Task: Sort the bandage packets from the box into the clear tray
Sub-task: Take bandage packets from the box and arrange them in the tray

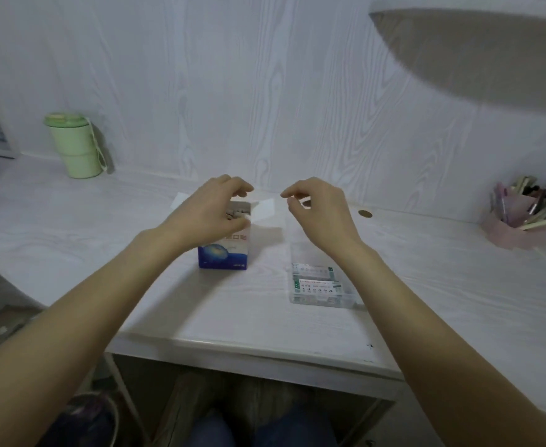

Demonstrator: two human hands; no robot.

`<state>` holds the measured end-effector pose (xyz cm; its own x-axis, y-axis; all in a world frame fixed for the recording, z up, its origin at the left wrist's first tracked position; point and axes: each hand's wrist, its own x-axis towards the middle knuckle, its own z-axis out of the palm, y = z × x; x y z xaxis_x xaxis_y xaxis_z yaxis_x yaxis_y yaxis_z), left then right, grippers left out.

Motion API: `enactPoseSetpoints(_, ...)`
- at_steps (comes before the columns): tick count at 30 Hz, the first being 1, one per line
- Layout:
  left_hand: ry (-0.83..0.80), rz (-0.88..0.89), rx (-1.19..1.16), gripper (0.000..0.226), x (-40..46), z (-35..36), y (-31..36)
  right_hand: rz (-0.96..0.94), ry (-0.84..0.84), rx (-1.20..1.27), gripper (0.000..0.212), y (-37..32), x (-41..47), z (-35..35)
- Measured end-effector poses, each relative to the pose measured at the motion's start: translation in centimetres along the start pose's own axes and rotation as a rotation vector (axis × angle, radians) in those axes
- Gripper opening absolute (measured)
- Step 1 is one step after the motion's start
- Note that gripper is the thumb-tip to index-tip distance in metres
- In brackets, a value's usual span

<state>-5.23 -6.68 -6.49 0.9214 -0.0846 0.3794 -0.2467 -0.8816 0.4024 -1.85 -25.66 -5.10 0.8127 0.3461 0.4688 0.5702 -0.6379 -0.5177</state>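
A person sits at a white desk (168, 298), both bare forearms reaching forward. The landmark is a small blue-and-white box (223, 250) standing upright near the middle of the desk, its top flaps open. The left hand (210, 211) is on top of the box, fingers curled around the open mouth, where brownish bandage packets (237, 212) show inside. Just right of the box's top, the right hand (316, 209) hovers with thumb and forefinger drawn together; whether they pinch a packet or nothing cannot be told. A white flap (265, 210) sticks out from the box toward that hand. Right of the box and nearer the person lies the clear tray (316, 285), its long axis running away from the viewer, with a few printed packets (318, 287) already lying flat at its near end. The right hand is nearer the tray, which sits below and behind its fingers. Far left of the box stands a green cup (74, 145); far right, a pink pen holder (516, 217).
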Motion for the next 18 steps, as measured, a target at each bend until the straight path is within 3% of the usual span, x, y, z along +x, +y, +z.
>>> enactPoseSetpoints(3,-0.078,-0.031,0.068,0.056,-0.1,-0.7,-2.3,-0.022,-0.118,-0.049,0.021,-0.9,1.0,1.4)
enactPoseSetpoints(7,-0.093,-0.092,-0.056,0.032,-0.2,-1.4,-3.8,0.012,-0.294,-0.089,0.022,-1.6,2.2,2.8)
enactPoseSetpoints(10,-0.099,-0.089,-0.115,0.019,0.0,-1.7,-4.5,0.026,-0.321,-0.084,0.017,-1.9,2.8,3.4)
enactPoseSetpoints(14,-0.159,-0.050,-0.099,0.017,0.2,-2.0,-5.0,0.021,-0.388,-0.174,0.014,-2.8,3.8,3.8)
enactPoseSetpoints(18,-0.120,-0.043,-0.152,0.014,0.1,-1.7,-5.3,0.029,-0.422,-0.273,0.009,-3.4,4.7,4.2)
